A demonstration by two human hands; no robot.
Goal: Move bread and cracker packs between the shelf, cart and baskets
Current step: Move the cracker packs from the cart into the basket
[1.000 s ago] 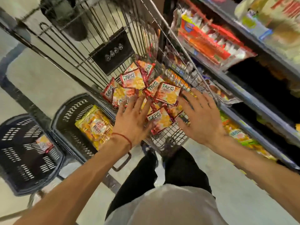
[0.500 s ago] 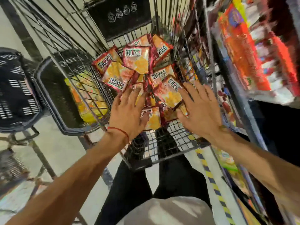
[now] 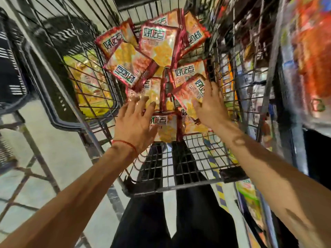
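My left hand (image 3: 136,122), fingers spread, reaches over the cracker packs (image 3: 157,49) heaped in the cart (image 3: 179,169); my right hand (image 3: 212,108) lies straight-fingered on 1 pack by the cart's right wall. They look light, slippery and brittle inside, so I'd pinch a sealed edge, not the middle

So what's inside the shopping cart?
A pile of red and orange cracker packs, with the left hand and right hand spread over them. The packs overlap, so any lower ones are hidden.
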